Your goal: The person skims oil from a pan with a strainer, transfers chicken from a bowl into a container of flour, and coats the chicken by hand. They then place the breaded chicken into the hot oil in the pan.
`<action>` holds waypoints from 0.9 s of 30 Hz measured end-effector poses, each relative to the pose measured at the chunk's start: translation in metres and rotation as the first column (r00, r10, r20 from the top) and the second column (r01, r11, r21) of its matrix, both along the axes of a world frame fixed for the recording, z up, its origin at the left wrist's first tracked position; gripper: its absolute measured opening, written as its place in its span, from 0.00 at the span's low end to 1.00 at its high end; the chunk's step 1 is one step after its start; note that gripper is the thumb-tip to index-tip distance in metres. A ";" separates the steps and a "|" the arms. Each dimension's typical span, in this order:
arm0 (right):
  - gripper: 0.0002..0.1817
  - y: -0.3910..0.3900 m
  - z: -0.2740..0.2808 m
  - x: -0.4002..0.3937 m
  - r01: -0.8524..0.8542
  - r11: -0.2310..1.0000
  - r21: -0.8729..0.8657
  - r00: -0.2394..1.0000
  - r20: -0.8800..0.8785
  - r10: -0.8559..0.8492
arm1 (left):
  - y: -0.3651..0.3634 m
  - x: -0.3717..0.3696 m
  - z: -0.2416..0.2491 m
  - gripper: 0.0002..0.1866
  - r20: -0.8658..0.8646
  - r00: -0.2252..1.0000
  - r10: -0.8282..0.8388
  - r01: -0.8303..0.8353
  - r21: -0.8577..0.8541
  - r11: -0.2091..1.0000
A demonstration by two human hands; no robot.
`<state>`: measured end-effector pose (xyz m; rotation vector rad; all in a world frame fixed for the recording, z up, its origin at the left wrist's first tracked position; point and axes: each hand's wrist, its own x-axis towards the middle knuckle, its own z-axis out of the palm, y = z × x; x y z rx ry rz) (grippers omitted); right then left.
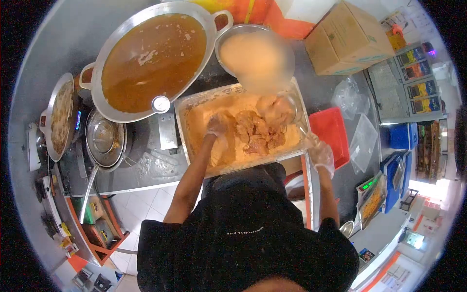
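My left hand (pixel 217 125), in a clear plastic glove, is down in the orange flour of a metal tray (pixel 182 127); its fingers are not clearly seen. Coated raw meat pieces (pixel 256 134) lie in a heap to its right. At the tray's right edge, my gloved right hand (pixel 318 152) is closed on the handle of a strainer (pixel 291 111). The strainer is over the tray's upper right part, with meat in or under it. Behind the tray sits a metal bowl (pixel 222 45) of orange flour, partly blurred.
A big pan of oil (pixel 151 58) stands at the upper left, with a thermometer (pixel 161 104) on its rim. Left are another pan (pixel 62 117) and a sieve (pixel 103 138). A red tray (pixel 330 136), plastic bags (pixel 349 97) and a carton (pixel 345 41) are at right.
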<state>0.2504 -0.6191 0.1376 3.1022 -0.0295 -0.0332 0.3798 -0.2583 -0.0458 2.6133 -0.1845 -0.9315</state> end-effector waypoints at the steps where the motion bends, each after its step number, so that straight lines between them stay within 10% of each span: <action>1: 0.14 0.000 0.009 -0.004 0.008 0.999 -0.053 0.995 -0.096 -0.013 | -0.001 0.009 0.005 0.34 -0.012 0.999 0.050 -0.050 -0.020 0.999; 5: 0.15 -0.030 0.003 -0.011 -0.155 0.929 -0.335 0.987 -0.002 0.164 | -0.002 0.025 -0.007 0.36 -0.094 0.974 0.206 -0.213 -0.068 0.975; 10: 0.21 -0.022 0.027 0.072 -0.078 0.842 -0.534 0.944 0.233 0.235 | -0.002 0.015 -0.042 0.32 0.274 0.866 -0.419 0.413 0.084 0.907; 14: 0.21 -0.001 0.031 0.204 -0.017 0.999 0.040 0.990 0.140 0.011 | -0.021 -0.003 -0.043 0.28 0.330 0.865 -0.377 0.426 -0.089 0.900; 20: 0.26 0.030 0.008 0.348 -0.072 0.992 0.104 0.996 0.058 0.066 | -0.002 -0.017 -0.055 0.26 0.099 0.936 -0.337 0.330 0.081 0.940; 23: 0.26 0.013 -0.005 0.376 -0.184 0.983 0.005 0.980 -0.076 0.184 | 0.012 -0.042 -0.014 0.28 0.048 0.980 0.191 -0.195 0.117 0.974; 25: 0.26 -0.002 -0.009 0.378 -0.272 0.960 -0.058 0.951 -0.169 0.259 | 0.014 -0.060 0.034 0.32 0.403 0.898 0.178 -0.332 0.355 0.874; 27: 0.21 -0.011 0.005 0.366 -0.366 0.928 -0.067 0.920 -0.177 0.350 | 0.034 -0.087 -0.021 0.33 0.388 0.909 0.154 -0.291 0.325 0.900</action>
